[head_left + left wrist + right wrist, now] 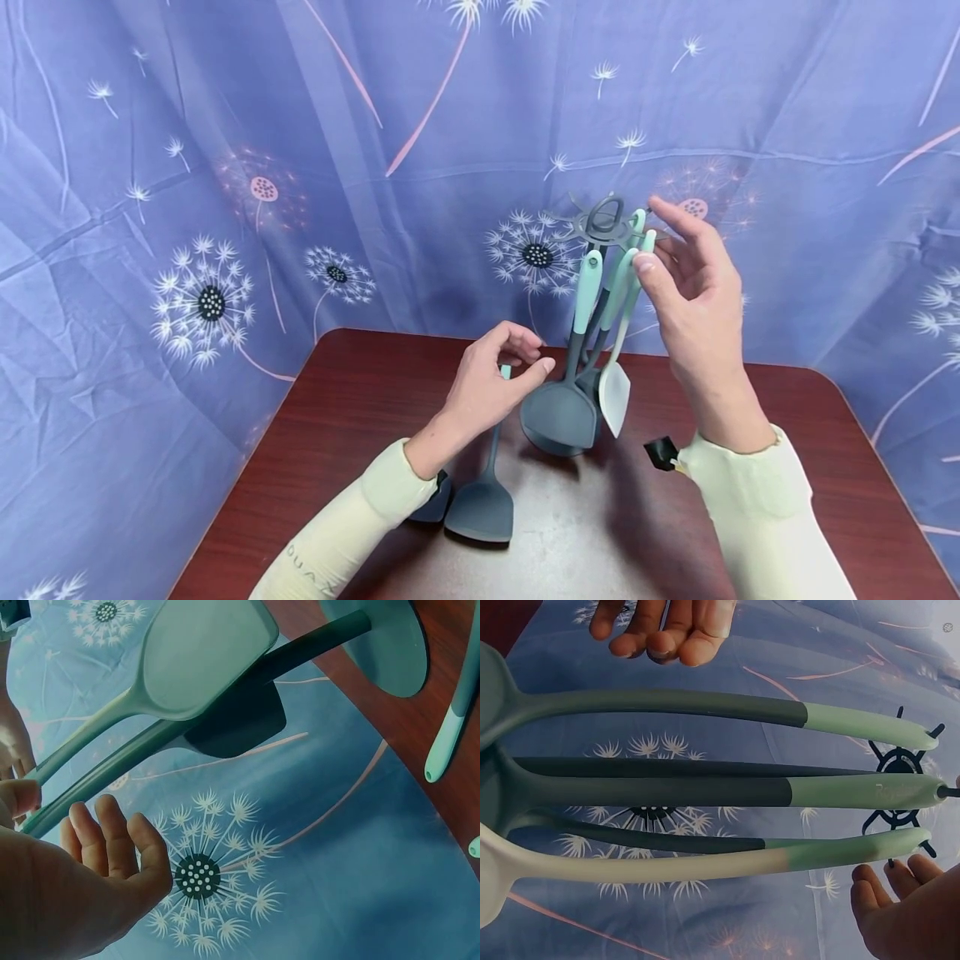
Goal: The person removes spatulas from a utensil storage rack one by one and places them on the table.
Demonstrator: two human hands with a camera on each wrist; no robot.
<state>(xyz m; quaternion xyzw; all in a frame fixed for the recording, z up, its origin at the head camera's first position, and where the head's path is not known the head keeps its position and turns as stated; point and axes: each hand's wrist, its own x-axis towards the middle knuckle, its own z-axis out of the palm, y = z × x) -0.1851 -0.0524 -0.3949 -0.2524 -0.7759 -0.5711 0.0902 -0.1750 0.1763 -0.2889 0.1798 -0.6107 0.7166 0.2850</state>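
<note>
A dark grey utensil stand with hooks and a ring top stands upright on the table. Several mint-handled utensils hang from it, among them a dark turner at the front and a cream spatula on the right side. My right hand is raised beside the hooks, thumb and fingers spread around the cream spatula's handle end. Lower down, my left hand hovers left of the hanging turner, fingers loosely bent and holding nothing. In the left wrist view, the cream spatula passes above that hand.
Another dark turner lies on the table below my left hand. Beside it, a second dark utensil head is partly hidden by my left sleeve. A blue dandelion-print curtain hangs behind the table.
</note>
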